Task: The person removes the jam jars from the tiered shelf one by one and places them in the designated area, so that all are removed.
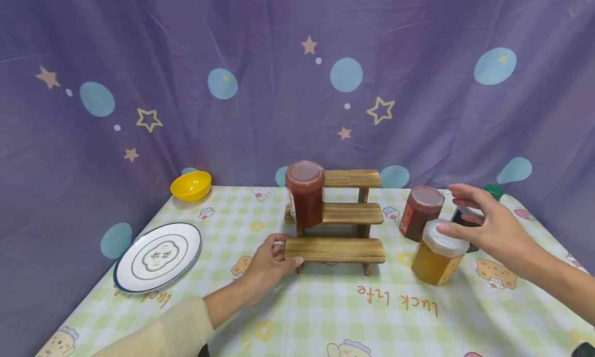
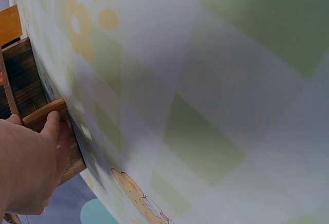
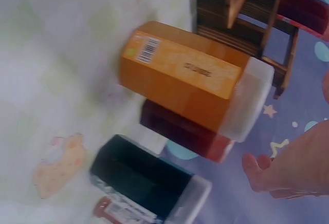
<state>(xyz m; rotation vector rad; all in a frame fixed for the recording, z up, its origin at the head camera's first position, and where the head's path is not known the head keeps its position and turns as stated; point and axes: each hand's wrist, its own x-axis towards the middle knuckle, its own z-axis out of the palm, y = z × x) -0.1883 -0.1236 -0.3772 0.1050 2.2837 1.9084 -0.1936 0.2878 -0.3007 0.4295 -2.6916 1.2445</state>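
Note:
A three-tier wooden rack (image 1: 344, 249) stands mid-table, and my left hand (image 1: 267, 266) grips the left end of its lowest step. In the left wrist view my thumb (image 2: 51, 124) lies against the wood. A jar of red contents (image 1: 304, 194) is at the left of the middle step. Over on the right, my right hand (image 1: 495, 225) is spread above a jar of amber contents (image 1: 432, 261) with a whitish lid. The right wrist view shows that hand apart from the lid (image 3: 252, 100). Behind the amber jar are a dark red jar (image 1: 420, 212) and a dark jar (image 1: 465, 217), partly hidden.
A white plate (image 1: 190, 256) with a dark rim lies on the left of the table, and a yellow bowl (image 1: 191, 186) sits behind it. A green cap (image 1: 494, 191) shows beyond my right hand. A purple curtain (image 1: 279, 88) hangs along the back.

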